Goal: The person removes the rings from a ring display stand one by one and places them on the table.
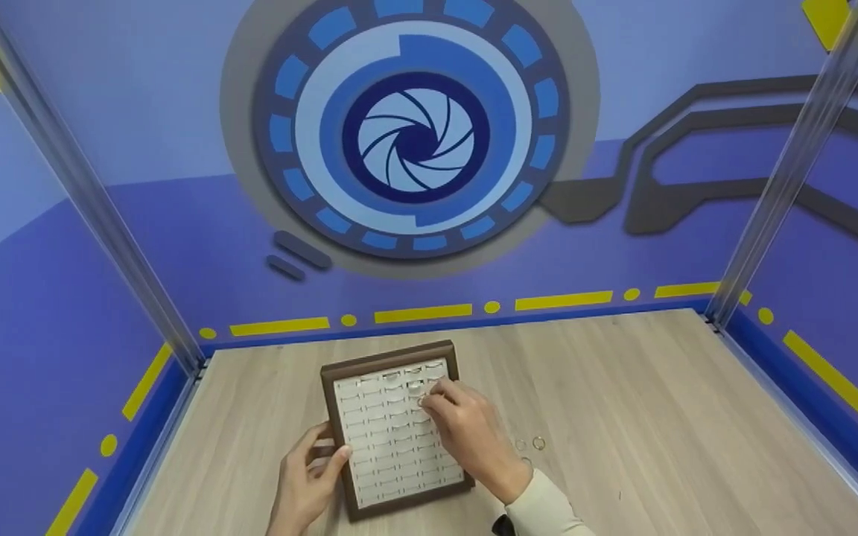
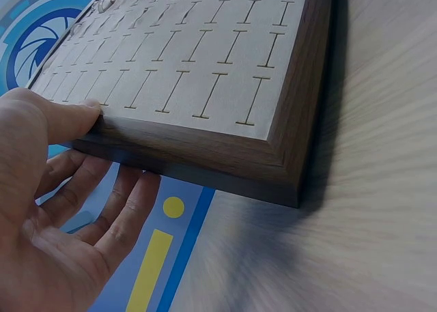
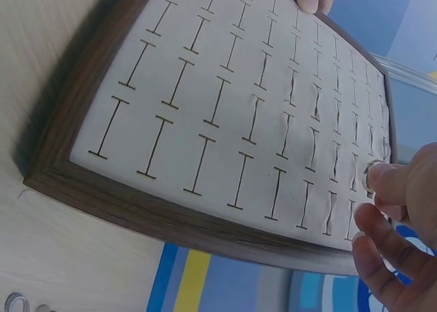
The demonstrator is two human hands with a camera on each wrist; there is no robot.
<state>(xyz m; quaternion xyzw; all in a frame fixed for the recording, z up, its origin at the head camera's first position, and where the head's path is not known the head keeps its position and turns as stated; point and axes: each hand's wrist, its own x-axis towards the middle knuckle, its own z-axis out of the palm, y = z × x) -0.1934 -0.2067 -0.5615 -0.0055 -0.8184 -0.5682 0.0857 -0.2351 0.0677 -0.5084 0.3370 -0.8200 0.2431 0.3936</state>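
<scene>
A ring display tray with a brown wooden frame [image 1: 337, 432] and a white slotted pad [image 1: 399, 465] stands tilted above the table. At its left side my left hand [image 1: 304, 470] grips the frame, thumb on top and fingers beneath, as the left wrist view [image 2: 75, 189] also shows. Near the pad's upper right, my right hand [image 1: 470, 430] pinches a small ring [image 3: 369, 177] against a slot. Several rings [image 1: 392, 377] sit in the far rows; the lower rows show bare slots. My right fingertips hide part of the pinched ring.
Right of the tray, a gold-coloured ring [image 1: 535, 444] and a paler ring [image 1: 521, 444] lie on the wooden table [image 1: 660, 417], with another partly hidden by my right wrist. Printed blue and purple panels [image 1: 176, 246] with metal posts [image 1: 786, 171] enclose the table.
</scene>
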